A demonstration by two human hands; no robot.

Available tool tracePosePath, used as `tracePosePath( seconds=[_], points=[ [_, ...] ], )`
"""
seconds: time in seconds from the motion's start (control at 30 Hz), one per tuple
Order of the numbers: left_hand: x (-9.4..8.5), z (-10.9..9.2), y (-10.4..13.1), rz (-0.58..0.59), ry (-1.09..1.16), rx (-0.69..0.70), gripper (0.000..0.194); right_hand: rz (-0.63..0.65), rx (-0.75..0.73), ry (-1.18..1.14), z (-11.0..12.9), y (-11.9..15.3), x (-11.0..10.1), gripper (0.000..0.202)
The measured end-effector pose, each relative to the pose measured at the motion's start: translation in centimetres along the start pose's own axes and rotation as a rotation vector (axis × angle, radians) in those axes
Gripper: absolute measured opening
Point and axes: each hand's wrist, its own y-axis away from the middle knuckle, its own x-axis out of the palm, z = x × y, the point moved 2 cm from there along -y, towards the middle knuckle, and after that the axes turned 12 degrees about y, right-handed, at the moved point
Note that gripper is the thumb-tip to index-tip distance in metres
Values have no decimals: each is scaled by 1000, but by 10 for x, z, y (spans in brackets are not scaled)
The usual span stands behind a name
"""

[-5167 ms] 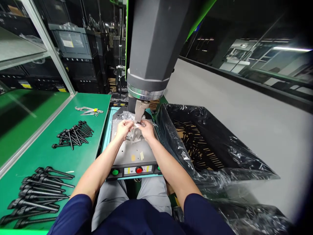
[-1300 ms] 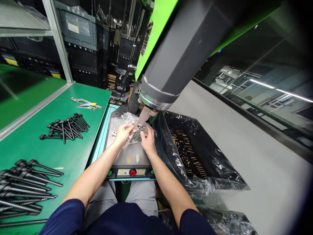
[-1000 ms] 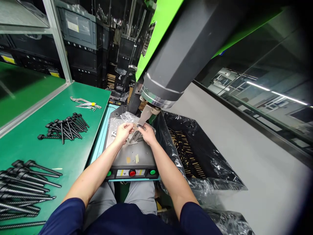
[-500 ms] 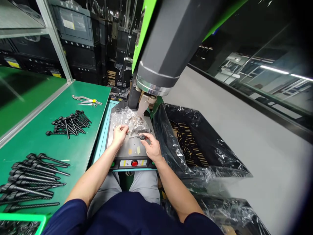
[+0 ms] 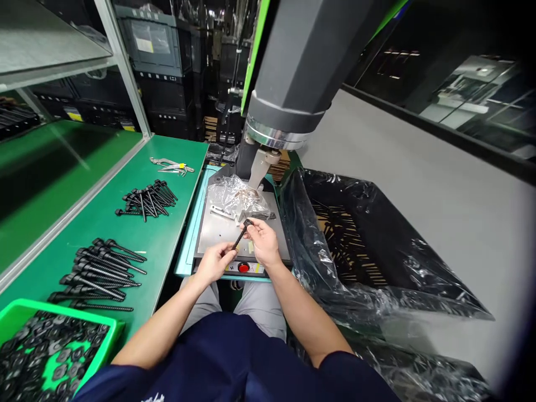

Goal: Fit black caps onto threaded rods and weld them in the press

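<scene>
A black ribbed pin with a wide head [image 5: 240, 238] is held slantwise between my two hands, in front of the machine's metal plate [image 5: 209, 237]. My left hand [image 5: 215, 262] pinches its thin lower end. The fingers of my right hand [image 5: 264, 243] close on the head end. Just beyond them, crumpled clear plastic [image 5: 230, 192] covers part of a fixture on the plate. A metal tool tip [image 5: 259, 167] hangs down over this plastic from the grey machine head [image 5: 288, 67].
Similar black pins lie in two piles [image 5: 104, 268] on the green table [image 5: 163, 251], with pliers [image 5: 167, 164] behind. A green bin [image 5: 113, 329] holds small black parts. On the right stands a plastic-lined box [image 5: 397, 234] of pins. A red button [image 5: 243, 268] faces me.
Both hands have come back toward me. My left hand has moved from beside the fixture to the pin's thin end, and the pin is tilted now. The view has turned left.
</scene>
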Motion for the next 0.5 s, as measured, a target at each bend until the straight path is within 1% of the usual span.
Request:
tracePosePath(
  seconds=[0.07,0.13,0.2,0.27,0.3,0.37,0.43,0.5],
  points=[
    [0,3,6,-37,152,-79,37,31,64,-31,-2,-4,9,44],
    [-3,6,9,-110,320,-146,43,61,115,-16,-3,-5,16,51],
    [-9,8,11,-226,435,-177,49,89,144,28,-6,-4,21,55],
    [-20,10,9,-354,495,-173,51,132,172,75,-11,0,23,55],
    [-28,11,7,-425,484,-156,50,156,190,93,-14,3,23,55],
    [-50,11,-1,-594,374,-96,45,199,232,113,-21,10,20,53],
    [-80,9,-10,-775,222,-31,39,230,270,123,-27,18,14,52],
    [-114,7,-17,-929,109,8,34,244,297,129,-31,24,7,52]
  ],
)
